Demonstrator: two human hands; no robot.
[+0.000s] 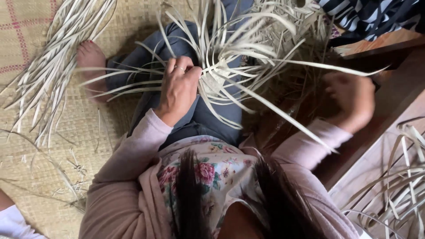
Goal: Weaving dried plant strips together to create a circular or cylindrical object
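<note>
I sit on a woven mat with a partly woven piece of pale flat strips [219, 79] on my lap, its loose ends fanning out in all directions. My left hand [179, 86], with a ring on one finger, pinches the woven centre of the piece. My right hand [352, 99] is raised at the right, blurred, its fingers curled in a fist near one long strip [327, 66] that runs out from the weave; whether it grips that strip is unclear. My pink sleeves and flowered top fill the lower view.
A bundle of loose pale strips [53, 66] lies on the woven mat [26, 146] at the left, by my bare foot [90, 57]. A dark wooden step [389, 53] rises at the right, more strips [398, 194] on it. Striped cloth [372, 15] lies top right.
</note>
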